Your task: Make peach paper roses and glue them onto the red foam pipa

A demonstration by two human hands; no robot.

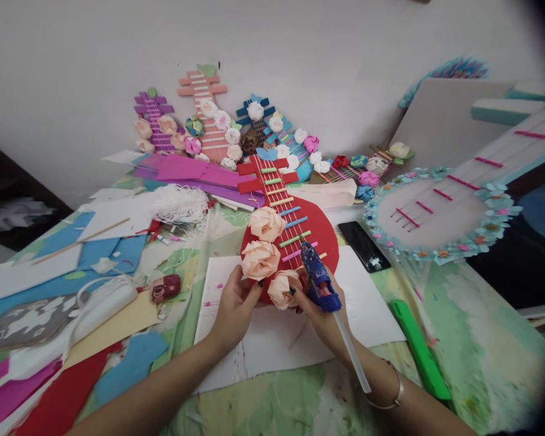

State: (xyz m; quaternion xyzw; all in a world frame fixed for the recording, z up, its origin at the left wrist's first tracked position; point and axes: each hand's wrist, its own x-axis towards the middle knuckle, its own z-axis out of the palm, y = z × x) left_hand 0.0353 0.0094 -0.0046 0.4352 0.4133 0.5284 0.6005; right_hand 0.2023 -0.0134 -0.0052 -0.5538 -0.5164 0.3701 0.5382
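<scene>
A red craft instrument (322, 224), a small guitar or lute shape with white strings and coloured stick frets, is tilted up in front of me. Three peach paper roses (260, 260) sit along its lower left side. My left hand (237, 306) grips the lower left edge, its thumb by the middle and lowest roses. My right hand (320, 318) is closed around a blue hot glue gun (318, 278), whose handle is hidden. A clear glue stick (352, 351) sticks out of its back. The right thumb touches the lowest rose (283, 289).
White paper (263, 348) lies under my hands. A black phone (364, 245) and a green cutter-like tool (420, 348) lie to the right, by a larger white instrument (429, 212). A white power strip (100, 303) and coloured scraps cover the left. Several decorated instruments (204, 115) lean against the wall.
</scene>
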